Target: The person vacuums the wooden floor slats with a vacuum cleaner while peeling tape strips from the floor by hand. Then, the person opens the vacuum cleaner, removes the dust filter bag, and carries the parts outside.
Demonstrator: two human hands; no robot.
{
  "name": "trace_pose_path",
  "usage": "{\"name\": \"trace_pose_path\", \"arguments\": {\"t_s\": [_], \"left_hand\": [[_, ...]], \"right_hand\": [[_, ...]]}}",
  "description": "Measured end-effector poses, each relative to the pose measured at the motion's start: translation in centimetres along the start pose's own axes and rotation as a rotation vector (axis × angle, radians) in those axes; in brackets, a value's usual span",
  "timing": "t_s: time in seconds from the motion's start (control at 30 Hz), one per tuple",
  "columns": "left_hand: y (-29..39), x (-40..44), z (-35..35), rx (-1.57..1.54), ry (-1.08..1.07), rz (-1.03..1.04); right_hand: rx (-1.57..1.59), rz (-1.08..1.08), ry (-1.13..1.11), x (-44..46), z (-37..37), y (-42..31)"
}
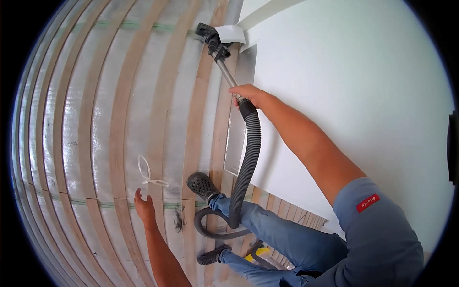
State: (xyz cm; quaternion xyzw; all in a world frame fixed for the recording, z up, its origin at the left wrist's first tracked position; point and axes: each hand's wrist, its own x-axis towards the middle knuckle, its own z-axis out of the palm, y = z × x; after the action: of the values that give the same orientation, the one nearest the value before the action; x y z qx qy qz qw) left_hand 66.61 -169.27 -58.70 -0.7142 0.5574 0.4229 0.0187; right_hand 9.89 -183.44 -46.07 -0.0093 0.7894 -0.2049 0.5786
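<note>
My right hand (247, 95) is wrapped round the metal vacuum cleaner tube (226, 71), just above where it joins the ribbed grey hose (252, 138). At the tube's far end, the black floor nozzle (208, 34) sits near the wall's foot, beside a curved white piece (230, 34). My left hand (145, 208) is stretched out with its fingers apart and nothing in them. Just beyond its fingertips is a thin white looped strip (145, 168); whether it lies on the floor or is in the air, I cannot tell.
Wooden battens (124, 95) run in rows over shiny film (103, 119) on the floor. A white wall (344, 86) stands on the right. The hose curls by my feet in dark clogs (202, 185). Something yellow (258, 252) shows behind my legs. A dark smudge (179, 220) marks the film.
</note>
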Motion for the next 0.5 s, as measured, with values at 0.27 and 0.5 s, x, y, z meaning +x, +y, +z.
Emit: {"name": "trace_pose_path", "arguments": {"t_s": [0.27, 0.5], "left_hand": [[1.3, 8.6, 8.8, 0.203, -0.02, -0.189], [0.3, 5.5, 10.2, 0.38, -0.027, -0.185]], "right_hand": [[-0.074, -0.052, 0.024, 5.9, -3.9, -0.2], [-0.063, 0.071, 0.104, 2.2, -3.8, 8.3]]}}
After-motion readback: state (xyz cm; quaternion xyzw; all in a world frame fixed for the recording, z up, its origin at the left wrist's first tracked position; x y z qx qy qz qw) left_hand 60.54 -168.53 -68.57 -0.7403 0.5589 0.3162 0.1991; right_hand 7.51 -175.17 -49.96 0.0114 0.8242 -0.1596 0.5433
